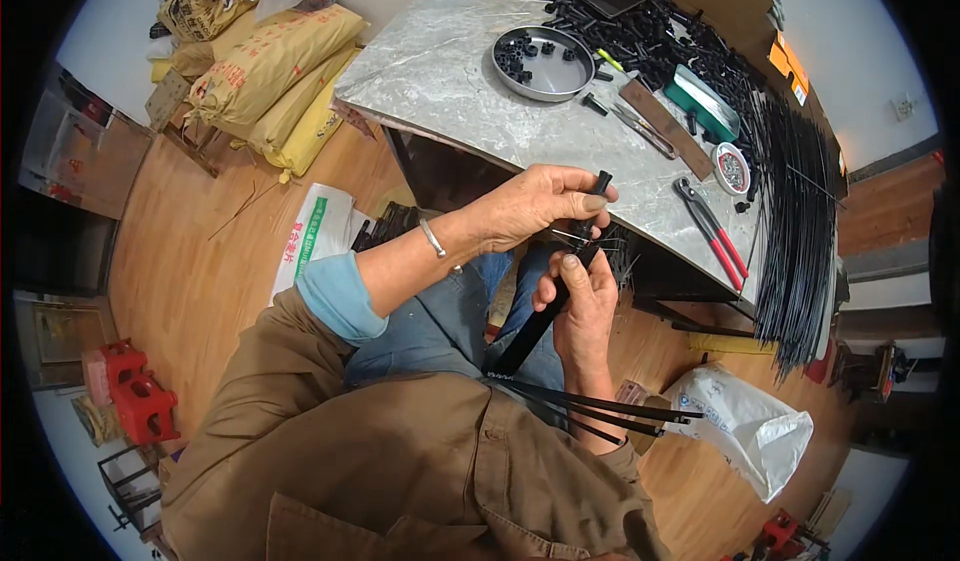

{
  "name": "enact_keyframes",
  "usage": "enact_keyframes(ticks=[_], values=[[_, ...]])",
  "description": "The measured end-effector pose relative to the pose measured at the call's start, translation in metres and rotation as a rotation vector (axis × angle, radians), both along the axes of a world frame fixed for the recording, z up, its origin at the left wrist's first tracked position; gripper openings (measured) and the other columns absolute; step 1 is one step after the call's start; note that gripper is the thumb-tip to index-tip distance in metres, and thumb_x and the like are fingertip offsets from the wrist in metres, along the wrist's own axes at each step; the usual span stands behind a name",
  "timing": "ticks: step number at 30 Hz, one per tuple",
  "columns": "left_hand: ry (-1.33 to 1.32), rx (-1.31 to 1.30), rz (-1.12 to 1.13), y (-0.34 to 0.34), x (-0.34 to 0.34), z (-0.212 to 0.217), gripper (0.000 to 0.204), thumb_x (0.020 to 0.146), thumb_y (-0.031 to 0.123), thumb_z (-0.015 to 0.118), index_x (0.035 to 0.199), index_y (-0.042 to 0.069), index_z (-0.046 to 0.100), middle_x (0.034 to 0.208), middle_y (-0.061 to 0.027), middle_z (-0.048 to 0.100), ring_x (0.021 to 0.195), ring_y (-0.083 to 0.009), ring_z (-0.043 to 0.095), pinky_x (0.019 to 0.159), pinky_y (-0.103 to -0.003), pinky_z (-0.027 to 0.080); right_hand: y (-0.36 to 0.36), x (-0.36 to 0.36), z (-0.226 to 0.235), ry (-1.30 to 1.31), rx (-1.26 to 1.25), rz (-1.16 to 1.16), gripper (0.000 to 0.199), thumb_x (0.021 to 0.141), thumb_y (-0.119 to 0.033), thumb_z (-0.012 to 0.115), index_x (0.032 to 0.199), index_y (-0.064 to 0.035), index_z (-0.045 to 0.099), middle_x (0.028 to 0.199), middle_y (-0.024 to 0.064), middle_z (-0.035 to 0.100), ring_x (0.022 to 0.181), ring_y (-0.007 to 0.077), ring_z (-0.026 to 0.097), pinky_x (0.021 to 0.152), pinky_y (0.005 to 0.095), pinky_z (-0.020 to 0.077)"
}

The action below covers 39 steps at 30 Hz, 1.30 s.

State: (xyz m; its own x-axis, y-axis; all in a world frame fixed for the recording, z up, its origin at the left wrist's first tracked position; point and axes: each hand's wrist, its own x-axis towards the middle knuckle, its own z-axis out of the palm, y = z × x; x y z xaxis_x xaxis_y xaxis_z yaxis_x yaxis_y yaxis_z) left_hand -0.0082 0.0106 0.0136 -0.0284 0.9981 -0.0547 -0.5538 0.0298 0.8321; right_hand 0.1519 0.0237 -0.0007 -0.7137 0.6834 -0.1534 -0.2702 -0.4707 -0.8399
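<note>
In front of my lap I hold a black bundle [538,333] that looks like an umbrella frame, with thin dark rods fanning out at its lower end. My right hand [583,306] is closed around its upper part, the thumb pressing near the top. Above it, my left hand [550,206] pinches a small black tubular plastic piece [602,182] between thumb and fingers. Thin wire-like ends stick out sideways between the two hands. Whether the plastic piece is joined to the bundle is hidden by my fingers.
On the grey marbled table [430,71] stand a metal bowl [545,91] of small black parts, a heap of black plastic pieces [650,31], red-handled cutters [712,236], a white dish [732,169] and long black rods [800,251]. A white sack [745,431] lies at right; yellow sacks [270,81] are stacked left.
</note>
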Motion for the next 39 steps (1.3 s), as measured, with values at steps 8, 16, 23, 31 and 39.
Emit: enact_keyframes(ticks=[8,16,23,31,39], values=[[0.033,-0.03,0.102,0.0,0.01,-0.001,0.033,0.092,0.023,0.061,0.117,0.001,0.056,0.095,-0.0031,0.061,0.087,-0.01,0.058,0.078,-0.025,0.049,0.0,-0.001,-0.002,-0.02,0.002,-0.024,0.019,0.093,-0.017,0.056,0.104,-0.0043,0.048,0.083,0.0055,0.052,0.057,0.0116,0.049,0.048,0.0269,0.0434],[0.078,-0.011,0.144,0.002,0.011,-0.001,0.034,0.09,0.024,0.064,0.115,0.002,0.058,0.094,-0.0019,0.061,0.087,-0.0094,0.057,0.08,-0.023,0.047,0.001,-0.002,0.0,-0.01,-0.044,-0.047,0.014,0.092,-0.013,0.057,0.099,-0.0042,0.048,0.079,0.0039,0.052,0.056,0.011,0.052,0.046,0.024,0.0445],[0.172,-0.036,0.047,0.003,0.012,0.003,0.034,0.088,0.024,0.067,0.113,0.002,0.059,0.092,-0.0003,0.061,0.085,-0.0094,0.056,0.081,-0.025,0.048,-0.001,-0.004,-0.001,-0.043,-0.037,-0.074,0.014,0.092,-0.013,0.057,0.099,-0.0044,0.048,0.078,0.0038,0.053,0.056,0.0111,0.052,0.046,0.024,0.0444],[0.076,-0.028,0.041,0.005,0.003,0.003,0.042,0.091,0.02,0.063,0.127,0.001,0.052,0.09,-0.0045,0.063,0.083,-0.011,0.061,0.075,-0.023,0.051,-0.001,-0.003,-0.001,-0.02,-0.044,-0.06,0.014,0.092,-0.013,0.056,0.1,-0.0042,0.048,0.077,0.004,0.052,0.055,0.0114,0.051,0.046,0.0241,0.0443],[0.078,-0.024,0.029,0.005,0.001,-0.001,0.039,0.092,0.018,0.061,0.125,0.0,0.053,0.093,-0.0047,0.063,0.084,-0.0111,0.061,0.077,-0.024,0.051,0.001,-0.003,-0.002,-0.033,-0.03,-0.067,0.015,0.092,-0.013,0.056,0.102,-0.0034,0.049,0.079,0.0045,0.054,0.055,0.0112,0.051,0.045,0.0236,0.0439]])
